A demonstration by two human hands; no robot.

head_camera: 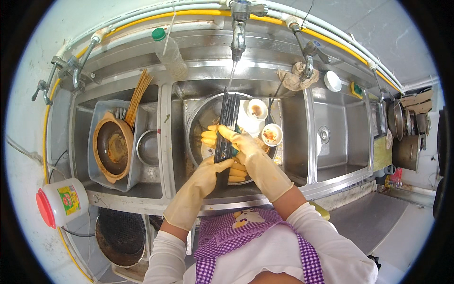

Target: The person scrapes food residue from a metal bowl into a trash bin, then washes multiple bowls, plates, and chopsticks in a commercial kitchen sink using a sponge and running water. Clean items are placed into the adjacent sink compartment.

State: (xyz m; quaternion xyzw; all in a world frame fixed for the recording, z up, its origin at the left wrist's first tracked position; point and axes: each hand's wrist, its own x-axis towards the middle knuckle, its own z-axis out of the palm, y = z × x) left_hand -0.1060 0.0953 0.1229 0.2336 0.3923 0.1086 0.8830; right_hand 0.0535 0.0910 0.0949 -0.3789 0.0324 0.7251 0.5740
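Note:
Both my hands wear pale yellow rubber gloves over the middle sink basin. My left hand (pixel 210 174) grips the near end of a bundle of black chopsticks (pixel 228 113). Around the bundle's middle is my right hand (pixel 246 145), with a green scouring pad (pixel 235 152) partly hidden against the sticks. From the tap (pixel 238 39) a thin stream of water falls close to the chopsticks' far ends. Below them a large round metal basin (pixel 191 120) holds dishes, including a white bowl with brown residue (pixel 257 108). Another soiled white bowl (pixel 272 135) sits nearer on the right.
In the left sink, a plastic tub (pixel 93 156) holds a clay pot (pixel 112 147) and wooden skewers (pixel 139 99); a metal bowl (pixel 148 148) is beside it. A plastic bottle (pixel 172 56), a crumpled cloth (pixel 296 78), a white bowl (pixel 332 81) and a sponge (pixel 356 90) line the back ledge.

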